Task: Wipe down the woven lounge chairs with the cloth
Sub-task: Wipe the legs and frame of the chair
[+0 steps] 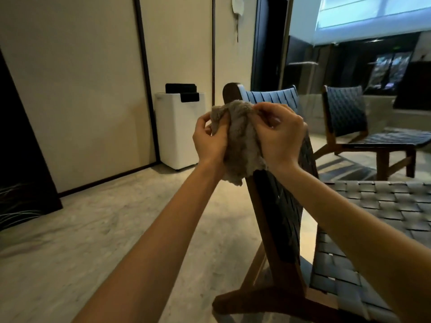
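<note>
Head view. Count: two woven lounge chairs, one white floor unit, one cloth, two hands.

Near chair [286, 206]: largest, running from centre out to 4 o'clock, backrest seen edge-on, strap seat spreading right. Far chair [345, 113]: at 2 o'clock, well apart from the first. Both judged rigid and fairly heavy in the dark wooden frame. Webbing probably taut with slight give, ridged at each crossing, so likely to trap dust in the gaps. No lifting called for; top rail the likely place to steady either one.

White floor unit [177, 131]: at 10 o'clock, against the wall, not part of the job.

Cloth [240, 145]: just above centre, toward 12 o'clock, held up in front of the near chair's upper backrest. Contact with the frame impossible to tell. Fluffy, limp, light by the look; bunches easily, unlikely to slip. Best wadded into one palm with a flat face outward.

Left hand [210, 138]: pinching the cloth's 9 o'clock edge, thumb on the pile. Right hand [279, 134]: fingers curled, gripping the 1 o'clock corner.
</note>
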